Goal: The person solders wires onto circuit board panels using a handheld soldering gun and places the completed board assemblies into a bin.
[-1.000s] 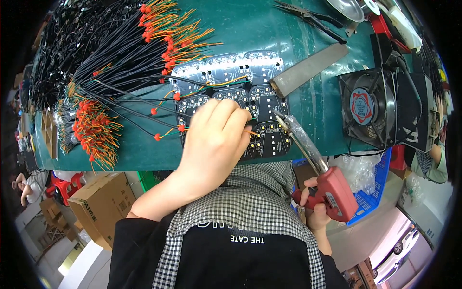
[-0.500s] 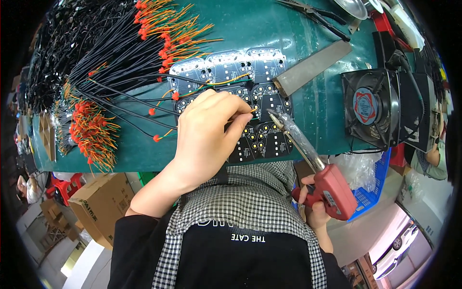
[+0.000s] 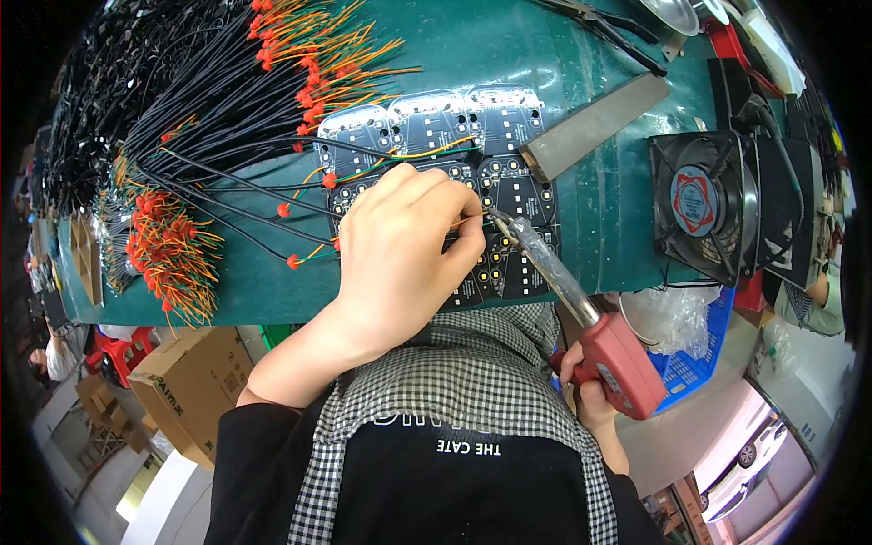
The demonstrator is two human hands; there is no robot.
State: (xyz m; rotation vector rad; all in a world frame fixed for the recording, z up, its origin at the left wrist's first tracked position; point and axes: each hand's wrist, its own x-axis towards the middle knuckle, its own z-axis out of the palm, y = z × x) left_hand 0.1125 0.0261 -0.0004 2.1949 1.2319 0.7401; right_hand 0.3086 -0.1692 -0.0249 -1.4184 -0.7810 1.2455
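Above the black circuit boards (image 3: pixel 427 127), which lie joined as a panel on the green table, my left hand (image 3: pixel 404 241) is closed, its thumb and forefinger pinching a thin orange-ended wire (image 3: pixel 468 219). The palm side and part of the panel are hidden under it. My right hand (image 3: pixel 590 392) grips the red handle of a soldering gun (image 3: pixel 618 368). The gun's long metal barrel slants up and left, and its tip is at the board beside the pinched wire end. Whether tip and wire touch I cannot tell. Black cables with orange and green ends run onto the panel.
Bundles of black cables (image 3: pixel 209 118) with red-orange ties spread over the left of the table. A grey bar (image 3: pixel 595 127) lies right of the panel, with pliers (image 3: pixel 604 27) beyond. A fan (image 3: pixel 704 207) stands at the right, near a blue basket (image 3: pixel 695 363) with clear plastic.
The soldering gun has moved slightly left, bringing its tip closer to the wire end at my left fingertips. My left hand has shifted slightly right, still pinching.
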